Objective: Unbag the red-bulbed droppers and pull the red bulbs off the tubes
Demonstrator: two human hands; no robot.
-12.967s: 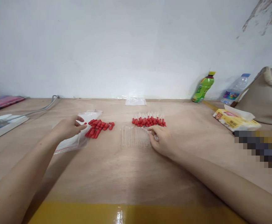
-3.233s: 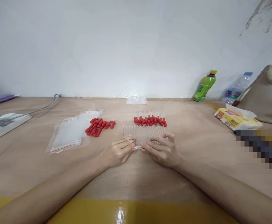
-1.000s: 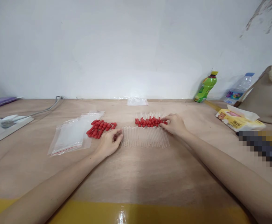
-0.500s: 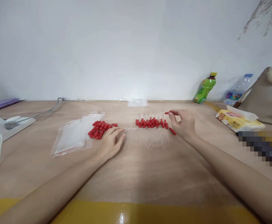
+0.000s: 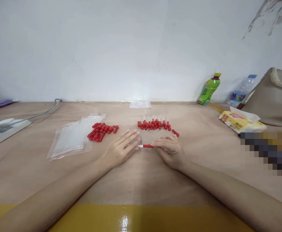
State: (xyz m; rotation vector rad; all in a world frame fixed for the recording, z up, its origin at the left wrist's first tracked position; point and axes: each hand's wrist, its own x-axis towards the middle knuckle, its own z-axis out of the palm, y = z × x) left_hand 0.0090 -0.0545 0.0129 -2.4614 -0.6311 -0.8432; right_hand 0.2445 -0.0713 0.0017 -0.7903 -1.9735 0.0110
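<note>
The left hand (image 5: 123, 146) pinches a slim, glassy tube (image 5: 141, 146) and the right hand (image 5: 170, 149) pinches a matte red bulb (image 5: 147, 146), the two meeting end to end between the hands. At twelve o'clock from there lies a ribbed row of clear tubes (image 5: 152, 137), then a bank of red-bulbed droppers (image 5: 153, 124). A knobbly heap of bulbs (image 5: 99, 131) sits at ten o'clock beside glossy plastic bags (image 5: 68, 140); a lone bulb (image 5: 175, 132) lies at two o'clock on the tabletop (image 5: 131, 185).

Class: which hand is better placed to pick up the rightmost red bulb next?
Probably the right hand: it is close to the rightmost red bulb; the left hand lies farther off. The right would first have to release its held bulb.
</note>
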